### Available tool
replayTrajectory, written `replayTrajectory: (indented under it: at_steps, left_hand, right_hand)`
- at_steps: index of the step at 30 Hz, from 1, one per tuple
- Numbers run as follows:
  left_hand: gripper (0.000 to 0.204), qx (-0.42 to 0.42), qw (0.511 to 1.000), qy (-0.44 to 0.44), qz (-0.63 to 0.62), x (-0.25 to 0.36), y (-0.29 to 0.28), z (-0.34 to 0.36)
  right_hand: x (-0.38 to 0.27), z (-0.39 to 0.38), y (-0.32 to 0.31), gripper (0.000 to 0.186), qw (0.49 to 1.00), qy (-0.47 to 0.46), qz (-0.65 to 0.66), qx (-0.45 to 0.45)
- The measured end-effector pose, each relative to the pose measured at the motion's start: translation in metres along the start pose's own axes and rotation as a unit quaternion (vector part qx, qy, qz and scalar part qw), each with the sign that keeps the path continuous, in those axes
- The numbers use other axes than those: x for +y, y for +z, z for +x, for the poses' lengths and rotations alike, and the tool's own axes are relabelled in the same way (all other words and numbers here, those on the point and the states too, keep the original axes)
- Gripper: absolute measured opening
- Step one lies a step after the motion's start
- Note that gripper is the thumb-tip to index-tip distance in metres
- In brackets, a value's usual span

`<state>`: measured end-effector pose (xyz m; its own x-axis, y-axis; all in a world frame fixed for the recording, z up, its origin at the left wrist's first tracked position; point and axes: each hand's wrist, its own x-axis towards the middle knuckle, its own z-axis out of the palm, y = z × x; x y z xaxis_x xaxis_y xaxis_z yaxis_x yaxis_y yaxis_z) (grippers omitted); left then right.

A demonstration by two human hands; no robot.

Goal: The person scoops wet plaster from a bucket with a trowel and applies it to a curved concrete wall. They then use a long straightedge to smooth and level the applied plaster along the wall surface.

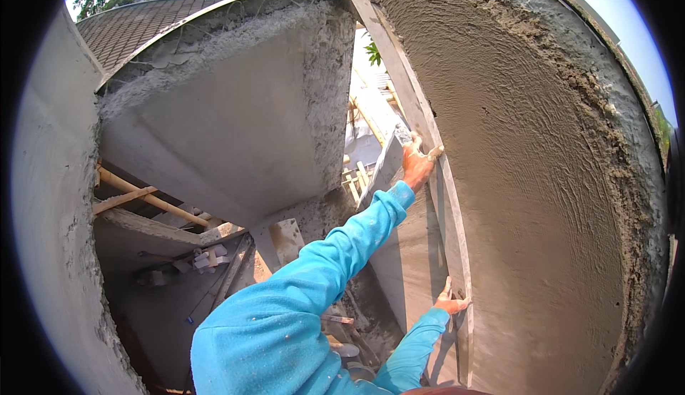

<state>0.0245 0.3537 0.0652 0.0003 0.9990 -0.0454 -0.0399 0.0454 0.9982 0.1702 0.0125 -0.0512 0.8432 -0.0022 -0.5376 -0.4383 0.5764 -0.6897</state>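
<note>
A long, narrow grey board (422,106) runs from the top of the view down to the lower edge, lying along the corner of a wall. The wall's face to its right carries wet, ridged brown plaster (514,145). Reaching up from the lower left in a blue sleeve, my left hand (419,163) is closed on the board around mid-height, its thumb on the near edge. Lower down, my right hand (451,299) grips the same board, fingers partly hidden behind it. Both hands are smeared with grey mortar.
A rough-edged grey wall (53,202) stands at the left. Beyond hangs a large plastered panel (228,109) beside an opening. Bamboo poles (150,195) cross at the left, above a lower floor with rubble (210,258). A tiled roof (143,27) rises behind.
</note>
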Motion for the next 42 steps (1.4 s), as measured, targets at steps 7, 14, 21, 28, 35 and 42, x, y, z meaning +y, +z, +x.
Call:
replayTrajectory:
  at_steps: [7,14,21,28,35,42]
  left_hand:
    - [0.104,0.029,0.998,0.057,0.016,0.045,0.021,-0.049]
    - [0.112,0.037,0.995,0.067,0.056,0.064,0.035,-0.073]
    - [0.109,0.010,0.994,0.087,0.058,0.095,0.054,-0.123]
    - [0.110,0.014,0.996,0.082,0.027,0.075,0.048,-0.102]
    - [0.109,0.007,0.999,0.045,0.007,0.032,0.017,-0.038]
    - [0.107,-0.021,1.000,-0.002,0.015,-0.015,-0.017,0.026]
  right_hand:
    - [-0.008,0.034,-0.045,0.099,0.878,-0.263,-0.395,-0.066]
    - [-0.047,0.008,-0.028,0.107,0.930,-0.213,-0.297,-0.028]
    - [-0.082,0.033,-0.063,0.105,0.730,-0.376,-0.570,0.007]
    - [-0.062,0.041,-0.066,0.102,0.600,-0.465,-0.650,0.027]
    - [-0.011,0.037,-0.040,0.106,0.817,-0.297,-0.492,-0.043]
    - [0.042,0.011,-0.001,0.104,0.828,-0.228,-0.512,-0.018]
